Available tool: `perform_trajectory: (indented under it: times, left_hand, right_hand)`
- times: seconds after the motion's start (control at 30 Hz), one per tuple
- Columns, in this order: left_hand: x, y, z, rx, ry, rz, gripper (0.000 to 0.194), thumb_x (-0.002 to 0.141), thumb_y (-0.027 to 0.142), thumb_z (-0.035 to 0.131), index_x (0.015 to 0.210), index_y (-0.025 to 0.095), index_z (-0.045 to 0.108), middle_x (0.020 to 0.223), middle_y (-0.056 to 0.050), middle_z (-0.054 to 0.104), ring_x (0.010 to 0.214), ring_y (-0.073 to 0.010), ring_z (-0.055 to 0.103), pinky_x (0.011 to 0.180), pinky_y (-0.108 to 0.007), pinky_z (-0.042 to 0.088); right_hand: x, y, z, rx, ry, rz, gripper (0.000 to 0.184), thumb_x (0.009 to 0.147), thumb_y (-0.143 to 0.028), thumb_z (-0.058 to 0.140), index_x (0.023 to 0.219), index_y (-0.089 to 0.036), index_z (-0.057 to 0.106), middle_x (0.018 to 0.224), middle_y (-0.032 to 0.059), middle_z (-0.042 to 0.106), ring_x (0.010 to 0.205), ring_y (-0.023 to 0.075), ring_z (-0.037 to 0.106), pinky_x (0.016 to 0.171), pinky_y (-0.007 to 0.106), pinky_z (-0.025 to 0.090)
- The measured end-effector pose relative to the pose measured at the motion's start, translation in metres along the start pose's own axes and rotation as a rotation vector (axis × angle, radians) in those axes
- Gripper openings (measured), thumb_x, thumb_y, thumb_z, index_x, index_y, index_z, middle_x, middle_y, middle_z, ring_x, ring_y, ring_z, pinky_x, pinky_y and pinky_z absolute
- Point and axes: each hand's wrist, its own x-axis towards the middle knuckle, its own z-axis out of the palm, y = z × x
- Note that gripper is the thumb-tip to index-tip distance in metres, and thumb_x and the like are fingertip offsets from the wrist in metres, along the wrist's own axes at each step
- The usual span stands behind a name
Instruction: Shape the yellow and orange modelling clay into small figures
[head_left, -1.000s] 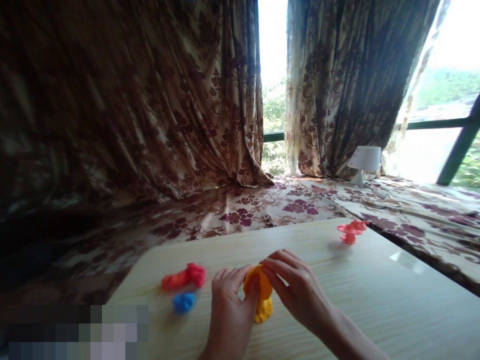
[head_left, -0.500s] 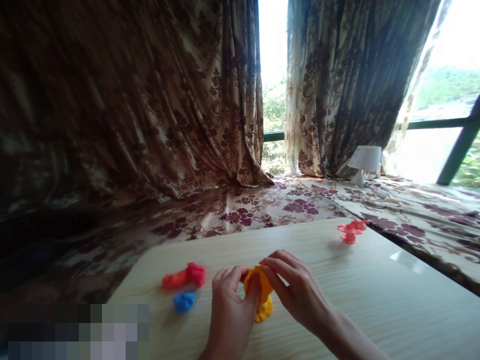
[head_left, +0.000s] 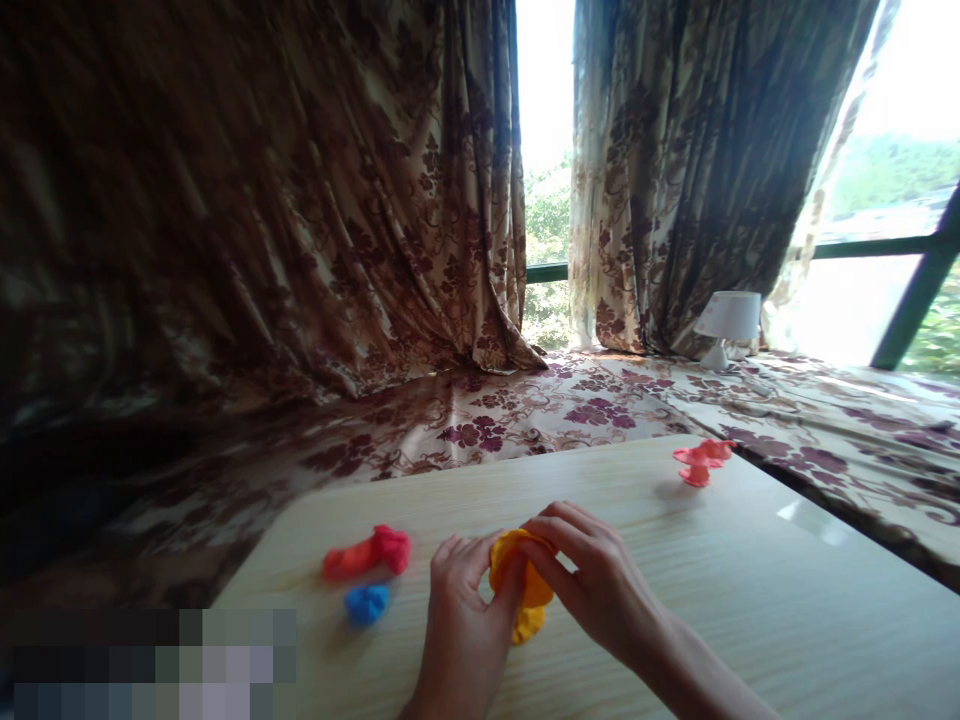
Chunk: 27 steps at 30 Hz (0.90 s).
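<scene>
Both hands hold a thin, rounded piece of yellow modelling clay (head_left: 538,588) over the table. My left hand (head_left: 466,605) grips its left side, with the thumb pressed against the near face. My right hand (head_left: 596,560) pinches the upper right edge between fingers and thumb. Just below it shows a crumpled yellow clay lump (head_left: 529,627); I cannot tell whether the two are joined. To the left lie an orange-red clay roll (head_left: 349,560), a pink-red lump (head_left: 392,548) touching its end, and a small blue clay lump (head_left: 367,605).
A coral-coloured clay shape (head_left: 699,464) with flat discs stands near the far right corner of the pale wooden table (head_left: 750,600). Beyond the table, floral fabric (head_left: 517,430) covers a surface bearing a white lamp (head_left: 729,318). Floral curtains (head_left: 360,200) hang behind.
My right thumb has shifted slightly inward over the upper edge of the yellow clay. The held clay and my left hand have moved very slightly right. The other clay pieces stay put.
</scene>
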Motion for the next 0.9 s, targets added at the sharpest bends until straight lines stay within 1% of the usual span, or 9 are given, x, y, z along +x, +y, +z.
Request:
perform_trajectory:
  times: [0.1, 0.27, 0.33, 0.43, 0.5, 0.6, 0.73, 0.8, 0.9]
  left_hand:
    - [0.0003, -0.0016, 0.0006, 0.000, -0.033, 0.011, 0.016, 0.079, 0.030, 0.056, 0.085, 0.024, 0.070, 0.080, -0.003, 0.073, 0.076, -0.0213, 0.065, 0.087, -0.042, 0.047]
    - [0.0011, -0.0037, 0.0013, 0.023, 0.019, -0.036, 0.020, 0.080, 0.031, 0.055, 0.089, 0.021, 0.069, 0.084, -0.005, 0.073, 0.080, -0.0224, 0.066, 0.085, -0.041, 0.049]
    - [0.0008, -0.0034, 0.0013, 0.026, 0.026, -0.024, 0.022, 0.080, 0.033, 0.054, 0.090, 0.021, 0.070, 0.085, -0.005, 0.073, 0.082, -0.0228, 0.066, 0.087, -0.042, 0.048]
    - [0.0002, -0.0021, 0.0014, 0.020, 0.008, -0.011, 0.022, 0.081, 0.033, 0.052, 0.084, 0.022, 0.070, 0.080, -0.003, 0.073, 0.077, -0.0217, 0.066, 0.090, -0.043, 0.046]
    - [0.0000, -0.0016, 0.0017, 0.019, 0.021, -0.012, 0.021, 0.081, 0.033, 0.052, 0.083, 0.022, 0.070, 0.078, -0.003, 0.073, 0.075, -0.0214, 0.066, 0.089, -0.043, 0.046]
    - [0.0003, -0.0020, 0.0023, 0.012, 0.054, -0.008, 0.021, 0.080, 0.033, 0.053, 0.088, 0.022, 0.069, 0.081, -0.003, 0.073, 0.074, -0.0214, 0.066, 0.090, -0.044, 0.045]
    - [0.0019, -0.0019, 0.0009, -0.043, 0.020, 0.020, 0.021, 0.081, 0.033, 0.052, 0.086, 0.021, 0.069, 0.074, -0.003, 0.070, 0.071, -0.0202, 0.063, 0.081, -0.041, 0.049]
    - [0.0024, -0.0011, -0.0005, -0.073, 0.023, 0.000, 0.021, 0.082, 0.032, 0.051, 0.085, 0.020, 0.068, 0.073, -0.004, 0.068, 0.073, -0.0198, 0.062, 0.076, -0.038, 0.050]
    - [0.0023, -0.0002, -0.0018, -0.084, 0.039, -0.055, 0.019, 0.081, 0.029, 0.052, 0.087, 0.019, 0.066, 0.078, -0.005, 0.067, 0.077, -0.0199, 0.061, 0.077, -0.037, 0.049]
  right_hand:
    - [0.0007, -0.0012, -0.0008, -0.003, -0.031, 0.002, 0.024, 0.092, -0.023, 0.041, 0.080, -0.018, 0.061, 0.070, 0.0029, 0.055, 0.066, 0.0137, 0.050, 0.061, 0.024, 0.041]
    - [0.0020, -0.0026, -0.0032, 0.001, -0.008, 0.031, 0.020, 0.092, -0.026, 0.043, 0.090, -0.018, 0.061, 0.075, 0.0038, 0.057, 0.067, 0.0139, 0.052, 0.062, 0.024, 0.042]
    - [0.0020, -0.0020, -0.0038, -0.018, -0.006, 0.031, 0.021, 0.092, -0.026, 0.043, 0.086, -0.018, 0.061, 0.072, 0.0032, 0.056, 0.066, 0.0138, 0.051, 0.061, 0.024, 0.041]
    - [0.0016, -0.0012, -0.0041, -0.027, -0.014, 0.016, 0.027, 0.093, -0.024, 0.038, 0.079, -0.018, 0.060, 0.069, 0.0025, 0.055, 0.065, 0.0133, 0.050, 0.061, 0.024, 0.039]
    - [0.0014, -0.0010, -0.0040, -0.016, -0.010, 0.017, 0.024, 0.093, -0.023, 0.040, 0.080, -0.018, 0.060, 0.070, 0.0024, 0.055, 0.065, 0.0133, 0.050, 0.061, 0.024, 0.039]
    - [0.0013, -0.0010, -0.0038, -0.003, -0.005, 0.021, 0.016, 0.090, -0.024, 0.046, 0.084, -0.018, 0.059, 0.073, 0.0025, 0.056, 0.066, 0.0135, 0.050, 0.061, 0.024, 0.039]
    - [0.0008, -0.0015, -0.0042, 0.004, -0.010, 0.008, 0.020, 0.092, -0.021, 0.042, 0.082, -0.019, 0.060, 0.071, 0.0024, 0.056, 0.065, 0.0136, 0.049, 0.061, 0.024, 0.038]
    - [0.0004, -0.0018, -0.0041, 0.019, -0.004, 0.010, 0.018, 0.091, -0.021, 0.043, 0.086, -0.019, 0.060, 0.072, 0.0029, 0.057, 0.066, 0.0141, 0.050, 0.062, 0.025, 0.039]
    - [-0.0001, -0.0015, -0.0031, 0.016, 0.000, 0.024, 0.012, 0.089, -0.021, 0.047, 0.089, -0.019, 0.059, 0.074, 0.0029, 0.057, 0.068, 0.0144, 0.050, 0.062, 0.025, 0.039]
